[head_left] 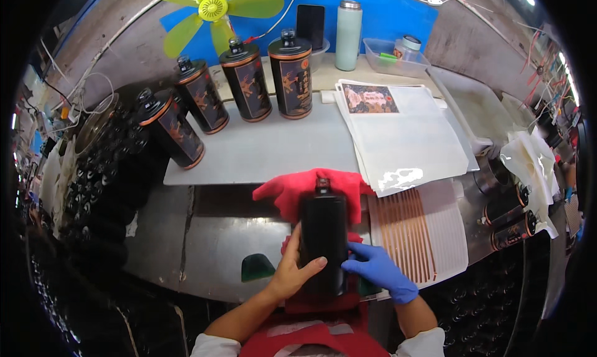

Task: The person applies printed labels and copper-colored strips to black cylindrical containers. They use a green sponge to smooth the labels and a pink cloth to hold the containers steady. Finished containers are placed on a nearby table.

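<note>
A plain black bottle (pixel 324 242) with a narrow neck is upright in the picture, close to my body. My bare left hand (pixel 295 271) grips its left side, thumb lying across the front. On its right side rests my right hand (pixel 377 267) in a blue glove, its fingertips against the bottle. Behind the bottle a red cloth (pixel 286 192) lies over the edge of a grey board (pixel 292 152). Left of my left hand is a dark green scraper-like piece (pixel 256 267). A sheet of copper-coloured strips (pixel 404 233) lies beyond my right hand.
Several decorated black bottles (pixel 290 77) stand along the board. A stack of white decal sheets (pixel 407 139) lies at the right. Farther back are a yellow-green fan (pixel 213 9), a pale flask (pixel 349 37) and a plastic tray (pixel 476 102). Dark bottles (pixel 99 195) crowd the left side.
</note>
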A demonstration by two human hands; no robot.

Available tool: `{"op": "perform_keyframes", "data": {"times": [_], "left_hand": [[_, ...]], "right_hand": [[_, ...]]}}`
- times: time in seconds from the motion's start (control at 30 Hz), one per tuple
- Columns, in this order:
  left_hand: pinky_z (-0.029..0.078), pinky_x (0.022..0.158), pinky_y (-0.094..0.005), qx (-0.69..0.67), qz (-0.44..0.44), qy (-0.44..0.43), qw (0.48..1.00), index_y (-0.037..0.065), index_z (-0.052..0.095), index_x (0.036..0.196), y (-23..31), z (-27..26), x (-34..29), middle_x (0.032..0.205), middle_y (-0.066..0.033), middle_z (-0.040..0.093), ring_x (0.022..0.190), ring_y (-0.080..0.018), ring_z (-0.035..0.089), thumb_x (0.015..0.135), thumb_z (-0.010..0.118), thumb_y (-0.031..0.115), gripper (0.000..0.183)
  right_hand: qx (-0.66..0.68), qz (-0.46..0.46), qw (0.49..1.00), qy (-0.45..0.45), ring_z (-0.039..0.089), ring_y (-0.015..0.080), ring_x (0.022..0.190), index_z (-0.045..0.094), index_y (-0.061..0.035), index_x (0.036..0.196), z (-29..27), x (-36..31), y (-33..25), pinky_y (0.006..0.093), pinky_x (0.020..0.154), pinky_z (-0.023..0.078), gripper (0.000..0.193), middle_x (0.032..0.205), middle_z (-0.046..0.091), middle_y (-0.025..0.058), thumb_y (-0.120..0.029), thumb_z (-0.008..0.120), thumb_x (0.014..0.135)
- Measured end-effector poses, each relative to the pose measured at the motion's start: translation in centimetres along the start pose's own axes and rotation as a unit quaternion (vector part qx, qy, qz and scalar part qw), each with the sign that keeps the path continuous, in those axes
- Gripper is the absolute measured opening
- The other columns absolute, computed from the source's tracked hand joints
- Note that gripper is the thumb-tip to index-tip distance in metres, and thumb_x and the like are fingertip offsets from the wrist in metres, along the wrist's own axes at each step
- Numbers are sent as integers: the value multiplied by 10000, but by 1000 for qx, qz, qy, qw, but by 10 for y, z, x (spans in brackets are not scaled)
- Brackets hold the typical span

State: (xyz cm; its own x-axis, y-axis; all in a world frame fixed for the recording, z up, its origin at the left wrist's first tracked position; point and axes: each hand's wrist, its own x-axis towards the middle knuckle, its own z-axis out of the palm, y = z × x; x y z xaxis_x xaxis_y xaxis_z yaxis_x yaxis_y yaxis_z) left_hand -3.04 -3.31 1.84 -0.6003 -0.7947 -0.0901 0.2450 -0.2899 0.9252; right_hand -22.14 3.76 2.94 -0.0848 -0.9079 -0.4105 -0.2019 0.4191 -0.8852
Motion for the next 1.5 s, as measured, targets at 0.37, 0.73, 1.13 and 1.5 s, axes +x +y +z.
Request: {"op": "perform_keyframes", "data": {"times": [0.37, 0.73, 1.13, 1.5], "left_hand": [[293, 1059, -342, -29, -34, -21, 999, 25, 83, 1457, 1, -2, 8, 1376, -127, 354, 1266, -216, 377, 779, 691, 54, 911], [298, 1058, -350, -46, -28, 5, 999, 8, 84, 1450, 3, -4, -3, 1395, -141, 336, 1276, -219, 373, 795, 682, 30, 887], [309, 1038, -340, 52, 5, 23, 998, 11, 204, 1412, 0, -2, 3, 1308, -128, 431, 1217, -221, 430, 786, 693, 124, 802], [346, 1004, -327, 28, 19, 15, 999, 8, 282, 1384, -7, 5, 8, 1251, -110, 480, 1144, -202, 477, 793, 692, 183, 741]], "right_hand": [[-395, -165, 858, 285, 554, 325, 1052, 484, -96, 1321, -238, 206, -118, 383, 915, 442, 824, 1099, 560, 207, -420, 799, 633], [-266, -229, 899, 262, 587, 181, 620, 628, -39, 731, -285, 343, -96, 321, 586, 451, 267, 655, 615, 87, -255, 767, 656], [-135, -260, 897, 330, 573, 90, 598, 624, -35, 872, -189, 96, -158, 251, 546, 437, 167, 680, 620, 62, -166, 689, 792], [-311, -32, 786, 534, 637, 218, 696, 643, -13, 915, -272, 26, 14, 324, 671, 498, 436, 783, 666, 133, -400, 726, 734]]}}
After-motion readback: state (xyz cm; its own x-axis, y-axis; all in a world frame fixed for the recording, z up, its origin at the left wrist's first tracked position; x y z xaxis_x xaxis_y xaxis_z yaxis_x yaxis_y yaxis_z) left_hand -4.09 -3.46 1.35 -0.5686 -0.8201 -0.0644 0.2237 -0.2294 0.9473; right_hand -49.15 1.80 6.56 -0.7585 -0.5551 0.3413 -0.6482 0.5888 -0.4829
